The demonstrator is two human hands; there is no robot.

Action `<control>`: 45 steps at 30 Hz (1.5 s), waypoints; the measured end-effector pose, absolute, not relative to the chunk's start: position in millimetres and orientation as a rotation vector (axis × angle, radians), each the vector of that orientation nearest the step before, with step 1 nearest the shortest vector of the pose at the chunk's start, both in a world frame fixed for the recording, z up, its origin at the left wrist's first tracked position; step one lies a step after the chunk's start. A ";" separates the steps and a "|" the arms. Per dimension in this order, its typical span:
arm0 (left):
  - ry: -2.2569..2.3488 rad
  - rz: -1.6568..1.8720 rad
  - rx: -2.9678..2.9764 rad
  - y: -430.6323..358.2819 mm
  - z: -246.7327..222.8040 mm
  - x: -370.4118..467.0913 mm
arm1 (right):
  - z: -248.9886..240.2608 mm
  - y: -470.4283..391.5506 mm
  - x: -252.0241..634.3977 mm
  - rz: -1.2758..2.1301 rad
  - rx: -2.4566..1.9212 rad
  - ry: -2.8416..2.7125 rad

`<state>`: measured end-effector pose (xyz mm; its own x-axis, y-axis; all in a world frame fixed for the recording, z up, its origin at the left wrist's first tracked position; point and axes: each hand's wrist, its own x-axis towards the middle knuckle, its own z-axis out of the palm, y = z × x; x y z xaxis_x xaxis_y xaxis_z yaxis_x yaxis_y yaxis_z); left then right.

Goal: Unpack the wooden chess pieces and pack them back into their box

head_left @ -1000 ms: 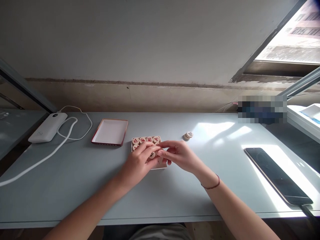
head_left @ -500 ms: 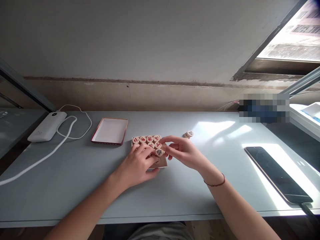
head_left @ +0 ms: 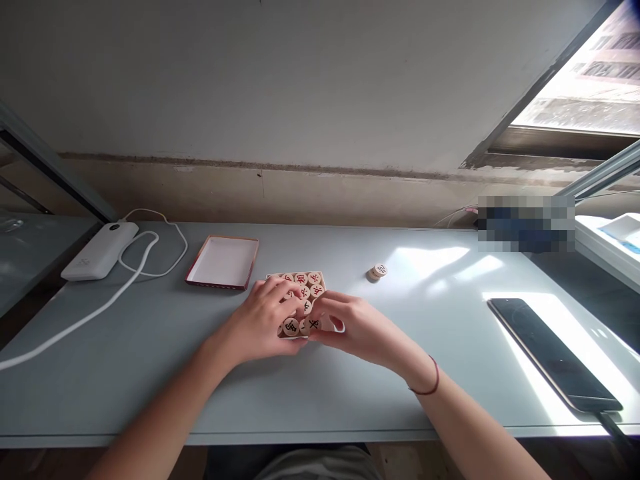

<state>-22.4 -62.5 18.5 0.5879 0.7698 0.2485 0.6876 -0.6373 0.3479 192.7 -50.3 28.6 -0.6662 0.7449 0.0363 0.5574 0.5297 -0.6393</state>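
Observation:
A small shallow box (head_left: 323, 283) holds several round wooden pieces with red or black characters. My left hand (head_left: 267, 317) lies over the box's left side, fingers spread and curved over the pieces, thumb along the near edge. My right hand (head_left: 350, 323) is at the box's near right corner, its thumb and fingers closed on a black-marked piece (head_left: 313, 324). A piece with a black character (head_left: 291, 327) sits in the near row between the hands. Farther right on the table, two pieces (head_left: 379, 271) are stacked.
On the grey table (head_left: 200, 373), a red-edged box lid (head_left: 224, 263) lies open side up at the left. Beyond it are a white power bank (head_left: 100, 252) and a white cable (head_left: 95, 313). A phone (head_left: 553, 353) with a cable lies at the right.
My right hand has moved down and left to the near right corner of the box. My left hand has slid slightly left, uncovering pieces in the near row.

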 end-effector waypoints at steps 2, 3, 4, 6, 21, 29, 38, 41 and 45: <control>1.228 0.553 2.602 -62.4 19.4 -25.2 | 24.4 -51.8 189.6 0.768 -1.029 -2.543; 1.230 0.544 2.609 -62.4 19.0 -26.2 | 22.5 -52.2 188.7 0.736 -1.005 -2.565; 1.229 0.531 2.618 -62.3 18.1 -27.0 | 20.8 -52.4 188.0 0.719 -0.988 -2.577; 1.222 0.499 2.633 -62.0 15.0 -27.9 | 18.8 -53.0 187.0 0.701 -0.985 -2.575; 1.145 0.449 2.737 -66.1 4.6 -15.8 | 2.2 4.0 257.9 0.119 -1.978 -2.204; 1.206 0.529 2.772 -70.5 -0.2 -1.3 | 3.2 9.3 260.0 0.497 -1.845 -2.233; 1.265 0.644 2.782 -67.7 -4.5 -4.1 | 43.2 -32.9 219.1 1.198 -1.174 -2.425; 1.260 0.635 2.796 -67.2 -6.7 -4.3 | 40.0 -38.7 212.2 1.070 -1.178 -2.475; 1.253 0.646 2.786 -67.0 -7.2 -4.8 | 37.0 -41.5 210.3 1.046 -1.185 -2.492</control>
